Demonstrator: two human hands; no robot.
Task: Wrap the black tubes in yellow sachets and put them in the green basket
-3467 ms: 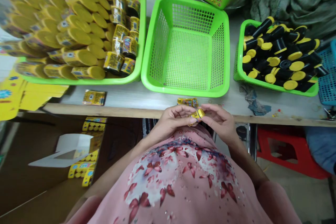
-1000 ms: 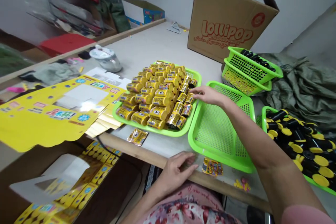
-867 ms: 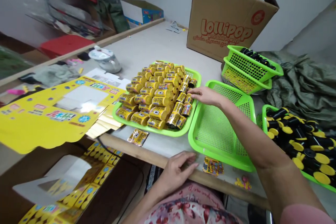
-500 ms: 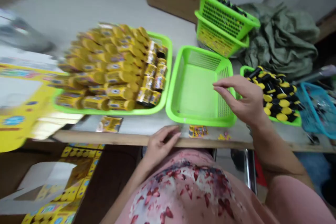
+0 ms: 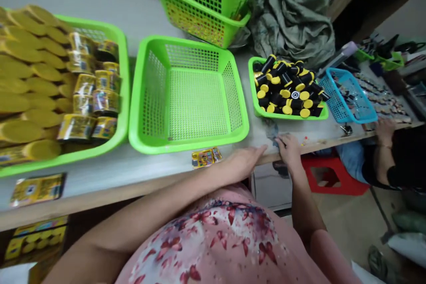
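Note:
My left hand [image 5: 248, 163] reaches across my body at the table's front edge, its fingers stretched to the right, with nothing visible in them. Close by on the right, my right hand [image 5: 289, 148] has its fingertips pressed together over the table edge; anything between them is too small to make out. A small greyish, see-through scrap [image 5: 272, 129] lies just beyond those fingertips. Left of my left hand, small yellow printed labels [image 5: 203, 158] lie in front of a green mesh basket [image 5: 189, 144], whose bare floor shows. Black tubes with yellow caps [image 5: 286, 91] fill a smaller green basket [image 5: 289, 116].
At left, a green tray [image 5: 124, 97] is heaped with yellow-capped tubes [image 5: 36, 80]. Stacked green baskets [image 5: 199, 9] and a crumpled grey-green cloth [image 5: 289, 17] stand behind. A blue basket [image 5: 353, 93], a red stool [image 5: 322, 175] and another person's hand [image 5: 385, 131] are at right.
The view has swung right. My right hand has come down from beside the middle basket to the table edge, and my left hand has moved right, close to it.

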